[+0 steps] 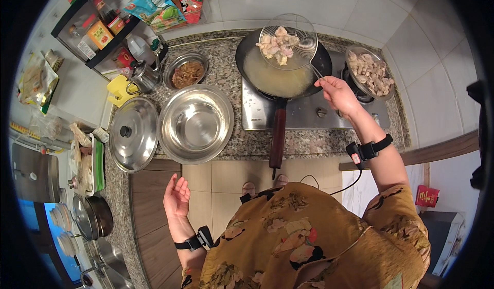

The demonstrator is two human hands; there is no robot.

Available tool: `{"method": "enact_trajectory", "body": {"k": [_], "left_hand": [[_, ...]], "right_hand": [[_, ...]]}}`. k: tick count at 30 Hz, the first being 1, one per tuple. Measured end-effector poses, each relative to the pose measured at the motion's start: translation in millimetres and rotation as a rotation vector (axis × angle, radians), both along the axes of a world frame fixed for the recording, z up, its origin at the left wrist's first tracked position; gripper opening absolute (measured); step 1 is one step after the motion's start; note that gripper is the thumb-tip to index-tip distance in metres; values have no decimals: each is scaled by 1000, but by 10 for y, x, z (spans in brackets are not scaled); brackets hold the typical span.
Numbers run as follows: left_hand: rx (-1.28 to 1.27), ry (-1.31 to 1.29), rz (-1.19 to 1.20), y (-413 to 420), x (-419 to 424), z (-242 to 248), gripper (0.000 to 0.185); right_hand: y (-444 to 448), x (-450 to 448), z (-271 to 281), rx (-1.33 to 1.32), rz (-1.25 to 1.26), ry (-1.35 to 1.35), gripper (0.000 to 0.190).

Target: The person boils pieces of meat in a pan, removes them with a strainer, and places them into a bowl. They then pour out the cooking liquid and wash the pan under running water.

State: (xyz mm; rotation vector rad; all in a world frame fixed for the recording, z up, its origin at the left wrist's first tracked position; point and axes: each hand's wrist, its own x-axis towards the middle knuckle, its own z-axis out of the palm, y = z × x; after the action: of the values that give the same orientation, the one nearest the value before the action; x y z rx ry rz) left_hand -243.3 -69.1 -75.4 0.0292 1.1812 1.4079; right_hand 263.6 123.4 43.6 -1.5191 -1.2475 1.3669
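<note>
My right hand [336,93] grips the handle of a round wire skimmer [305,53] over a dark wok [240,53]. Pieces of pale meat [281,44] lie on the skimmer's mesh. Cloudy yellowish liquid [278,80] fills the lower part of the wok, whose dark red handle [278,134] points toward me. Right of it, a metal bowl [353,81] of similar meat pieces sits over the other burner. My left hand [178,196] is held palm up with nothing in it, below a wide stainless steel basin [196,156] that holds no food.
Left of the basin lies a metal lid with a black knob [133,134]. Behind are a bowl of brown food [170,74], a metal pitcher [146,76] and a yellow plastic holder [120,90]. A wall rack [112,42] holds condiments. A lidded pot [92,217] stands at lower left.
</note>
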Motion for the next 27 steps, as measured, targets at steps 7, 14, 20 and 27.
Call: {"method": "enact_trajectory", "body": {"k": [7, 14, 20, 27], "left_hand": [[-17, 2, 8, 13, 17, 2, 27], [-22, -7, 39, -82, -14, 22, 25], [-19, 8, 58, -149, -22, 73, 25], [-4, 13, 92, -251, -27, 148, 26]], "right_hand": [[-98, -12, 15, -105, -14, -107, 22], [50, -45, -141, -316, 32, -100, 19], [173, -148, 31, -471, -14, 169, 17], [-158, -100, 212, -367, -15, 453, 19]]}}
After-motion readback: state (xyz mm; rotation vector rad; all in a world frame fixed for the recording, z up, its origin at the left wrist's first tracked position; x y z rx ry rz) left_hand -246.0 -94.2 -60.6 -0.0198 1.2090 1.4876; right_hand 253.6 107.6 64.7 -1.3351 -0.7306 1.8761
